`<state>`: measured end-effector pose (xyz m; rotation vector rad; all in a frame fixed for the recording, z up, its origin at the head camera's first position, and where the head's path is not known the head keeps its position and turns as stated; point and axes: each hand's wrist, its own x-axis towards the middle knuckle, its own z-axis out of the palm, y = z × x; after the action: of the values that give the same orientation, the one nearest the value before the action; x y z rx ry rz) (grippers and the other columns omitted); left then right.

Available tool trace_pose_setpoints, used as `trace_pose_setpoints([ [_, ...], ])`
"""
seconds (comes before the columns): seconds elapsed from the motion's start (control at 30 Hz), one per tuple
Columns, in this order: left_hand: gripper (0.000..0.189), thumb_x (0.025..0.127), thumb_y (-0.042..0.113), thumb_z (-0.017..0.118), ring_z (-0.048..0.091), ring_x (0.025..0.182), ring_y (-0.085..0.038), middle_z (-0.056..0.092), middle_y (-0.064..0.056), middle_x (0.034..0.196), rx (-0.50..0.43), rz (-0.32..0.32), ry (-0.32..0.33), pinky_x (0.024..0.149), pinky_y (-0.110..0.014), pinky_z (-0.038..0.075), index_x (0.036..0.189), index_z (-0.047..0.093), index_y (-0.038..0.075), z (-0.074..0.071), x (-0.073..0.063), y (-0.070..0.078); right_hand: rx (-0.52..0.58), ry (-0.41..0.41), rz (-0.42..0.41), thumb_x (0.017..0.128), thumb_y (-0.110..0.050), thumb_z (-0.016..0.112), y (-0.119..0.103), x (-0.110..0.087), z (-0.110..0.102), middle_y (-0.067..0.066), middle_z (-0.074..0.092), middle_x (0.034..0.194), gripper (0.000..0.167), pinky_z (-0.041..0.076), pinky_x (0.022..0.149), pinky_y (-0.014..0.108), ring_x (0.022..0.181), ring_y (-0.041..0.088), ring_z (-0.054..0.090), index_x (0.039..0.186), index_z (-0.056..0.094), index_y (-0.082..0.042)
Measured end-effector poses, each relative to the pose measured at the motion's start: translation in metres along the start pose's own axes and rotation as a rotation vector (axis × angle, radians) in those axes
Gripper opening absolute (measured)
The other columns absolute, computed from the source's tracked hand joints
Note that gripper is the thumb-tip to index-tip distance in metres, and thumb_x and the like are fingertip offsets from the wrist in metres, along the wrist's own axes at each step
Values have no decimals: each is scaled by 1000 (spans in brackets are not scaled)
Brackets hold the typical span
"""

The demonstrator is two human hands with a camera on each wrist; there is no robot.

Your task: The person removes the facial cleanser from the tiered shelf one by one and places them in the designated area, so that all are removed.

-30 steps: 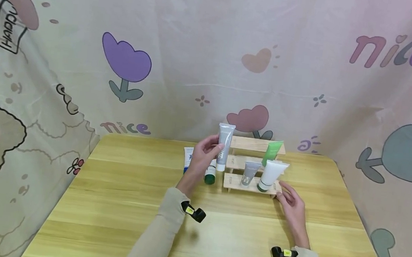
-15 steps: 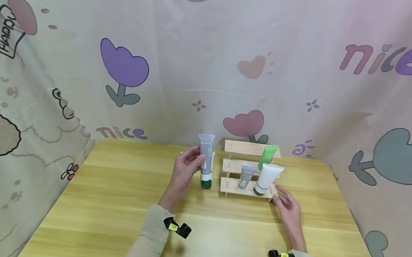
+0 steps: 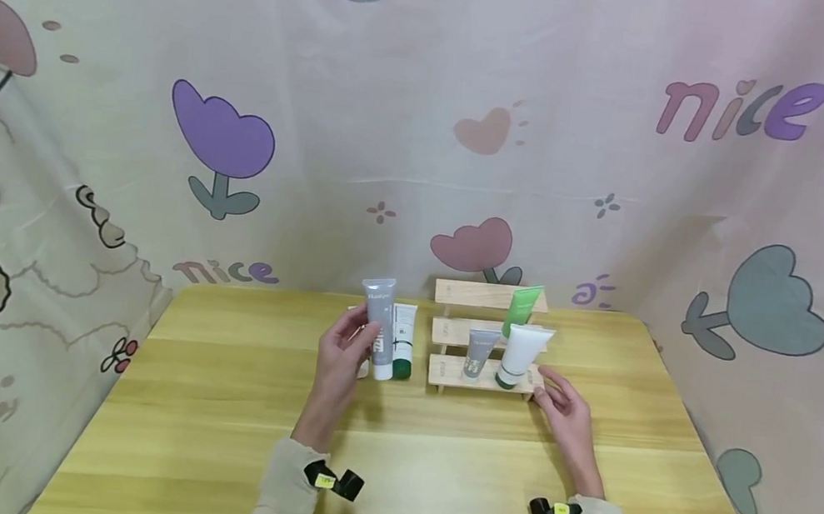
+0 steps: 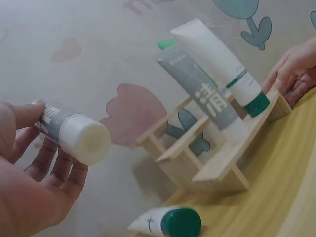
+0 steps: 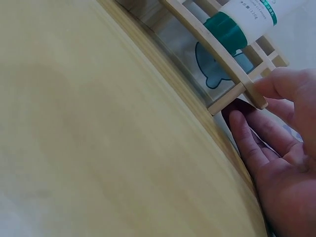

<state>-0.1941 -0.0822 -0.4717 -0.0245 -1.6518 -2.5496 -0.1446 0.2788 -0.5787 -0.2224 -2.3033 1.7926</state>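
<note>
My left hand (image 3: 341,356) holds a grey-blue squeeze tube (image 3: 378,320) with its white cap down, above the table left of the wooden rack. In the left wrist view the cap (image 4: 89,140) points toward the camera. My right hand (image 3: 568,407) grips the right end of the three-step wooden rack (image 3: 491,296), thumb above the lowest step and fingers under it. On that step stand a small grey tube (image 3: 480,353) and a white tube (image 3: 525,354) with a green cap. A green tube (image 3: 521,310) is on a step behind.
Just right of the held tube, a white tube (image 3: 403,340) with a green cap is on the wooden table (image 3: 215,404). Something pale beside it is mostly hidden behind the left hand. A patterned cloth (image 3: 366,118) hangs behind and beside the table.
My left hand has carried the grey-blue tube left and downward, away from the rack, uncovering the white tube on the table. The right hand stays at the rack's end. The view has shifted slightly.
</note>
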Motion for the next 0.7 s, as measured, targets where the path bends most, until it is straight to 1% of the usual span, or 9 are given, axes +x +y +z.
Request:
trace_pose_setpoints([
  [0.1,36,98,1,67,63,107,-22,65,-8,119,-22,-34,40,86,-32,55,133,61,0,-11,-4,-3,10,-13,10,103,-19,65,1,0,2,24,63,134,45,50,88,11,105,-6,63,145,56,-5],
  [0.2,35,100,2,64,59,112,-23,62,-7,123,-63,-67,58,91,-34,53,135,60,2,-21,-5,-7,21,-20,17,103,-18,64,2,1,1,24,62,136,46,49,89,11,106,-7,62,146,55,-5],
  [0.3,35,101,1,61,57,117,-23,59,-9,127,-117,-81,82,97,-35,52,136,58,1,-26,-3,-10,26,-15,8,103,-19,65,2,2,-2,23,62,136,46,49,90,12,108,-6,62,145,55,-5],
  [0.4,38,102,1,59,57,120,-23,57,-10,130,-142,-84,110,101,-32,51,140,55,0,-32,-2,-14,20,1,-8,103,-22,65,3,3,-4,22,62,137,45,50,90,12,110,-5,62,144,57,-6],
  [0.47,40,102,1,59,57,121,-21,57,-10,131,-155,-92,137,104,-31,50,141,53,-1,-38,-3,-16,16,6,-15,103,-22,66,5,3,-4,22,63,135,45,51,89,13,108,-5,63,143,58,-5],
  [0.6,39,103,3,57,56,120,-20,58,-8,128,-180,-120,178,105,-28,48,142,53,1,-54,-5,-22,5,1,-24,103,-21,66,7,2,-2,24,64,133,44,52,88,13,106,-5,64,142,58,-4],
  [0.7,41,105,4,55,54,122,-18,58,-5,128,-198,-151,191,105,-27,46,146,50,3,-69,-3,-25,0,0,-20,103,-22,65,7,3,1,23,64,133,43,51,88,13,106,-5,64,142,59,-5],
])
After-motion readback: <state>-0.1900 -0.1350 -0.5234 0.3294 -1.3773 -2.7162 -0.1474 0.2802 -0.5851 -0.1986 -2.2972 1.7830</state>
